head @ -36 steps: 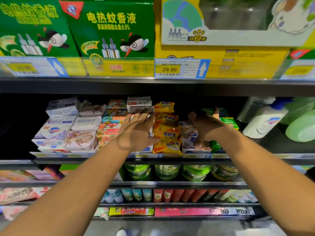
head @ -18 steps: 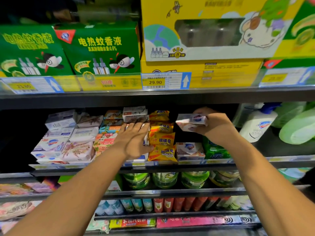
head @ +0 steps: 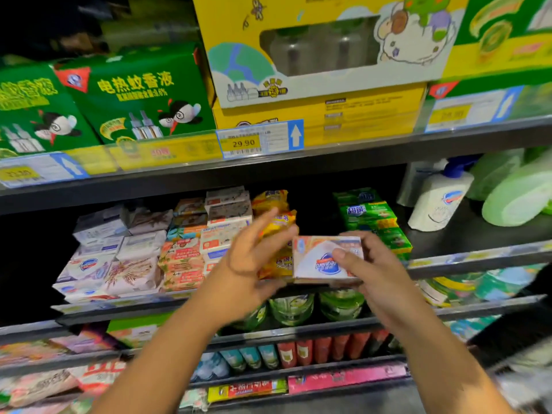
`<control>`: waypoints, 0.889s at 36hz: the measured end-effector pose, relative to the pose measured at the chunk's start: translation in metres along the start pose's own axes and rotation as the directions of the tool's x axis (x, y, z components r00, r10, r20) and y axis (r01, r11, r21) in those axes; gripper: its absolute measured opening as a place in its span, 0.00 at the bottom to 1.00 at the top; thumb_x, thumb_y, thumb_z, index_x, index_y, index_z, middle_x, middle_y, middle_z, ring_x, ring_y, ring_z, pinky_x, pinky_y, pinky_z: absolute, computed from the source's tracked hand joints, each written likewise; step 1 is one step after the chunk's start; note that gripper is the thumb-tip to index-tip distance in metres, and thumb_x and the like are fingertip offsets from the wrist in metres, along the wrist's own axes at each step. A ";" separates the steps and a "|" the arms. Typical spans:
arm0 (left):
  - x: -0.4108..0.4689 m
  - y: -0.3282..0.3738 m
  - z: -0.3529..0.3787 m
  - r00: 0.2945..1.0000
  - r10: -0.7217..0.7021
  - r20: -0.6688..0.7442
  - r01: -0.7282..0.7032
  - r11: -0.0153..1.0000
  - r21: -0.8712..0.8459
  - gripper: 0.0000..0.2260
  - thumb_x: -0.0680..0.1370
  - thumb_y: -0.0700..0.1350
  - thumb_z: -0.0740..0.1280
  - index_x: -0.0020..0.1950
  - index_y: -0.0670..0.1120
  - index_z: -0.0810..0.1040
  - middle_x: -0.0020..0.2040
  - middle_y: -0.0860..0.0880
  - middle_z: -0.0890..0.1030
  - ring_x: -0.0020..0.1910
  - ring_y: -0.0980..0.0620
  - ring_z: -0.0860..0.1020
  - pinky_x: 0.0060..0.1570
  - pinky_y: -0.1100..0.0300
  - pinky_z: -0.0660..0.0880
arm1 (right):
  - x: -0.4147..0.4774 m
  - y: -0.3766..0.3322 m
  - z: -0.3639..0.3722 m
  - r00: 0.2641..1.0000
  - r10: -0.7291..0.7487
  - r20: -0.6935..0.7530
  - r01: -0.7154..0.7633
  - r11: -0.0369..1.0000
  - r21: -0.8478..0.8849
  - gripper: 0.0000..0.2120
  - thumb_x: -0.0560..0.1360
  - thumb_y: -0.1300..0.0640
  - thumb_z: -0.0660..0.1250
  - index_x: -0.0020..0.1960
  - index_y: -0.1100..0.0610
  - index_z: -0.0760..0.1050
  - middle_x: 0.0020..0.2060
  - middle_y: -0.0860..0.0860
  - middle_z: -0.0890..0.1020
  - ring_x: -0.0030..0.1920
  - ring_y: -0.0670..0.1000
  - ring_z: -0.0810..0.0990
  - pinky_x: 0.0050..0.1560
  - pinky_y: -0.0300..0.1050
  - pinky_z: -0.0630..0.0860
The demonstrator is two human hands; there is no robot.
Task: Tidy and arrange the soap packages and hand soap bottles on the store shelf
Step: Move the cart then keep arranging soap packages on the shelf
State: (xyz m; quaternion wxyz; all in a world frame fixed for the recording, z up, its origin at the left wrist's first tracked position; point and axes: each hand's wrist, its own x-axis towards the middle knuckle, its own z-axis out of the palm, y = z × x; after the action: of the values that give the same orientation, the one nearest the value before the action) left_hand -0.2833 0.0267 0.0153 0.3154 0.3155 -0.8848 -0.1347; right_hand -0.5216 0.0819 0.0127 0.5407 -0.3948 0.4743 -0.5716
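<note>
I'm partway through sorting the bar soaps. My right hand [head: 379, 273] has its fingers [head: 348, 258] wrapped round a white soap box [head: 316, 261] with a blue badge, and holds it out in front of the shelf [head: 478, 256], face toward me, near its front rail. My left hand [head: 248, 270] is released, its fingers straight and spread just left of the box. I can't tell whether the tips touch its corner.

By my reckoning the box next has to go into a row. The likeliest spot is the dark gap further back, between the yellow soap packets [head: 270, 200] on the left and the stack of green soap boxes [head: 370, 218] on the right. For that I'd level the box, square it to the rail and slide it in flat.

The gap looks narrow, so an edge could catch the loose yellow packets or nudge the green stack. The upper shelf [head: 358, 156] hangs low over the rows and leaves little headroom. Off to the right stand a white pump bottle [head: 439, 201] and pale green pouches [head: 519, 195] lying on their sides, well apart from my hands.
</note>
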 end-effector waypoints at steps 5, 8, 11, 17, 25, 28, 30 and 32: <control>-0.013 0.010 0.026 0.994 0.090 -0.055 -0.093 0.994 -0.065 0.23 0.78 0.45 0.69 0.71 0.59 0.69 0.74 0.52 0.66 0.69 0.48 0.71 0.60 0.55 0.75 | -0.018 0.009 0.015 0.986 0.146 0.084 -0.154 0.982 0.107 0.09 0.76 0.57 0.68 0.56 0.55 0.77 0.47 0.54 0.86 0.45 0.53 0.85 0.37 0.47 0.79; -0.017 0.011 0.028 0.994 -0.027 -0.106 0.006 0.981 -0.192 0.15 0.79 0.58 0.67 0.65 0.59 0.74 0.68 0.60 0.71 0.66 0.55 0.73 0.60 0.55 0.75 | -0.020 0.009 0.017 0.981 0.164 0.105 -0.176 0.978 0.111 0.09 0.78 0.54 0.67 0.58 0.52 0.76 0.51 0.56 0.85 0.47 0.56 0.84 0.37 0.49 0.80; -0.021 0.014 0.028 0.974 -0.209 -0.089 0.181 0.950 -0.253 0.20 0.72 0.65 0.70 0.61 0.63 0.74 0.61 0.64 0.76 0.61 0.60 0.75 0.54 0.62 0.74 | -0.021 0.010 0.007 0.964 0.135 0.228 -0.155 0.985 0.074 0.23 0.71 0.43 0.74 0.63 0.49 0.76 0.57 0.57 0.83 0.53 0.58 0.83 0.46 0.51 0.80; -0.018 0.040 0.029 0.814 -0.580 0.022 0.358 0.471 -0.806 0.22 0.67 0.51 0.78 0.58 0.48 0.77 0.49 0.56 0.85 0.49 0.57 0.83 0.43 0.66 0.77 | -0.019 0.018 0.006 0.981 0.013 0.195 0.001 0.997 -0.073 0.13 0.70 0.55 0.75 0.55 0.49 0.82 0.52 0.48 0.85 0.56 0.48 0.82 0.51 0.40 0.78; -0.027 0.035 0.026 0.876 -0.452 0.169 0.384 0.443 -0.810 0.34 0.65 0.47 0.82 0.68 0.58 0.74 0.69 0.58 0.73 0.59 0.52 0.80 0.50 0.59 0.79 | -0.021 0.017 0.014 1.000 -0.021 0.003 0.021 0.999 -0.040 0.11 0.80 0.59 0.66 0.60 0.49 0.76 0.52 0.47 0.81 0.43 0.41 0.83 0.36 0.34 0.76; -0.030 0.029 0.020 0.889 -0.429 0.160 0.426 0.646 -0.633 0.29 0.67 0.49 0.81 0.63 0.66 0.76 0.69 0.57 0.70 0.60 0.53 0.78 0.51 0.57 0.79 | -0.018 0.010 0.008 0.987 0.079 0.140 -0.098 0.986 0.131 0.12 0.77 0.56 0.68 0.59 0.57 0.78 0.52 0.54 0.83 0.45 0.46 0.84 0.37 0.37 0.79; -0.029 0.028 0.014 0.871 -0.472 0.137 0.461 0.685 -0.564 0.24 0.70 0.51 0.77 0.62 0.67 0.75 0.63 0.52 0.76 0.56 0.54 0.79 0.52 0.56 0.78 | -0.016 0.011 0.002 0.954 0.100 0.283 -0.154 0.972 0.176 0.23 0.72 0.52 0.75 0.64 0.57 0.77 0.57 0.58 0.82 0.52 0.55 0.84 0.44 0.43 0.82; -0.028 0.024 0.009 0.849 -0.515 0.117 0.481 0.663 -0.574 0.21 0.69 0.53 0.76 0.61 0.64 0.78 0.62 0.52 0.76 0.57 0.57 0.78 0.52 0.61 0.77 | -0.016 0.011 -0.001 0.925 0.118 0.360 -0.171 0.978 0.117 0.33 0.64 0.56 0.81 0.67 0.55 0.75 0.59 0.58 0.82 0.51 0.58 0.84 0.46 0.45 0.82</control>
State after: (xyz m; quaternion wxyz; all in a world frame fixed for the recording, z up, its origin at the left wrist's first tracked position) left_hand -0.2837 0.0637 0.0063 0.3720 0.4361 -0.6703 -0.4713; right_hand -0.5181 0.0980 0.0031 0.6849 -0.4135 0.3549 -0.4837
